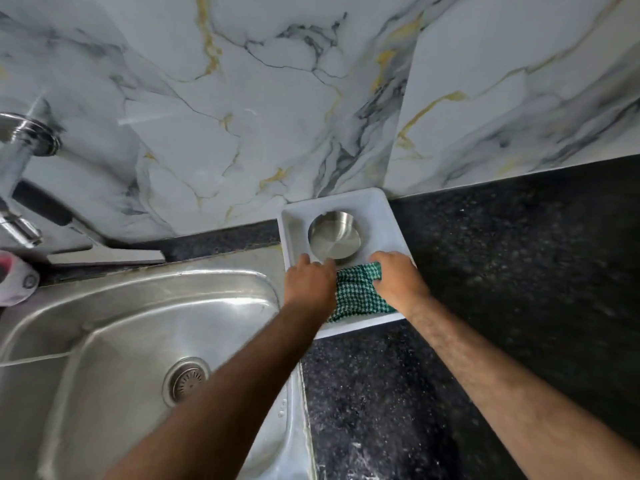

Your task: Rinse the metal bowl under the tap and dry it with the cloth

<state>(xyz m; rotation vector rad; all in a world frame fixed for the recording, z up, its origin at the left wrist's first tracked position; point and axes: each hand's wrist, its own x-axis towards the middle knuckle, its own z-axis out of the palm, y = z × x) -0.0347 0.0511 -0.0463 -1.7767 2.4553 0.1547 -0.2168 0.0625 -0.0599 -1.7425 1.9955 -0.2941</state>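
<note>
A metal bowl (334,235) sits upright in a white plastic tray (382,216) on the dark counter, against the wall. A green-and-white checked cloth (355,294) lies in the tray's near half. My left hand (309,284) rests on the cloth's left edge, its fingertips close to the bowl's near rim; whether they touch it I cannot tell. My right hand (398,280) presses on the cloth's right side, fingers curled over its far corner. The tap (19,181) juts out at the far left.
A steel sink (138,327) with a round drain (187,381) fills the lower left, directly beside the tray. Black speckled counter (519,271) stretches right and toward me. A marble-patterned wall stands behind. A pink-and-white object (17,278) sits at the sink's left rim.
</note>
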